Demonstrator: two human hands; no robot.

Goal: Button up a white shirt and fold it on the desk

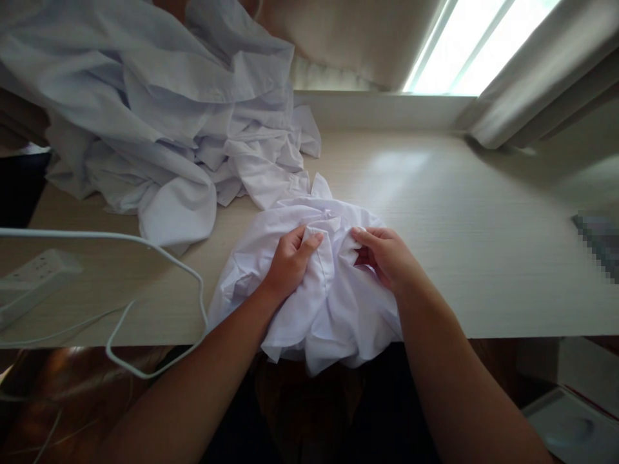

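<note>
A bunched white cloth garment point(358, 309) lies at the front edge of the table, part of it hanging over the edge. My left hand point(291, 260) pinches a fold of it near the middle, thumb on top. Just to the right, my right hand point(380, 253) grips another fold between thumb and curled fingers. The two hands are a short way apart, with creased fabric between them. Some of the right fingers are hidden by the cloth.
A large heap of white cloth point(169, 109) covers the table's back left, touching the garment. A power strip point(41, 274) and a white cable point(159, 248) lie at left. A curtain point(527, 84) hangs at back right over the pale table point(507, 258). A pixelated object sits far right.
</note>
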